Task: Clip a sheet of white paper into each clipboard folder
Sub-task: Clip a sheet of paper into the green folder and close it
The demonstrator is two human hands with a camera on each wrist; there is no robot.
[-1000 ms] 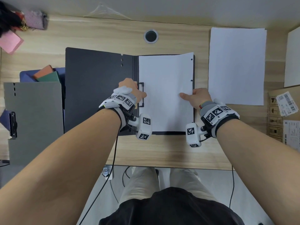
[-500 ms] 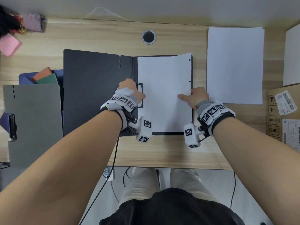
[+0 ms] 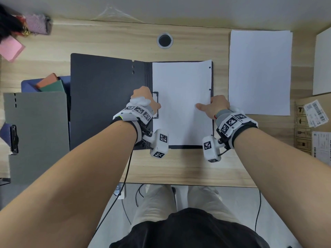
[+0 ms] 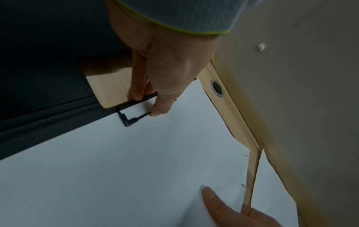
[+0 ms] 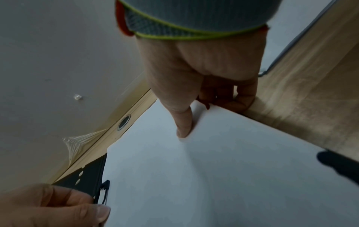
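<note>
A black clipboard folder (image 3: 103, 97) lies open mid-desk, with a white sheet (image 3: 180, 83) on its right half. My left hand (image 3: 152, 102) grips the folder's clip (image 3: 156, 94) at the sheet's left edge. In the left wrist view the thumb (image 4: 161, 107) and fingers (image 4: 137, 86) curl round the clip (image 4: 132, 116). My right hand (image 3: 206, 104) pinches the sheet's right edge. Its thumb (image 5: 184, 122) presses on top of the sheet (image 5: 213, 169) and its fingers (image 5: 242, 98) curl under the edge.
A stack of white paper (image 3: 259, 72) lies right of the folder. A closed grey clipboard folder (image 3: 35, 131) lies at the left over a blue folder (image 3: 28, 83). A cable hole (image 3: 164, 40) is behind, a cardboard box (image 3: 304, 133) at the right edge.
</note>
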